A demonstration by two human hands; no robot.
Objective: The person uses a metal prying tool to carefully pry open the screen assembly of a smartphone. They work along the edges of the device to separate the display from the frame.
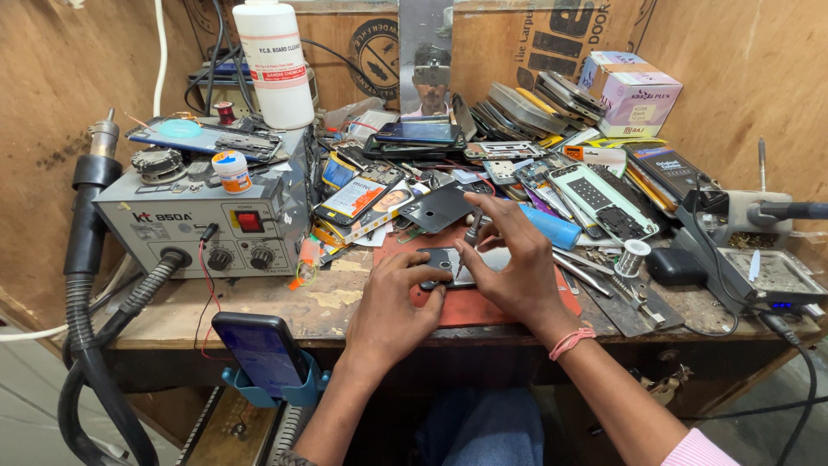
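A dark opened phone (pixel 442 261) lies on a red work mat (pixel 414 243) at the middle of the bench. My left hand (pixel 394 304) rests on the mat and pins the phone's near left edge with its fingers. My right hand (pixel 511 257) is over the phone's right part, its fingers pinched around a thin metal tool (pixel 473 229) that points down at the phone. A pink band circles my right wrist.
A grey hot-air station (pixel 203 226) with its black hose stands at left, with a white bottle (pixel 274 62) behind. Piles of phones and parts cover the back. A blue phone in a holder (pixel 261 352) sits at the front edge; a soldering stand (pixel 759 259) is at right.
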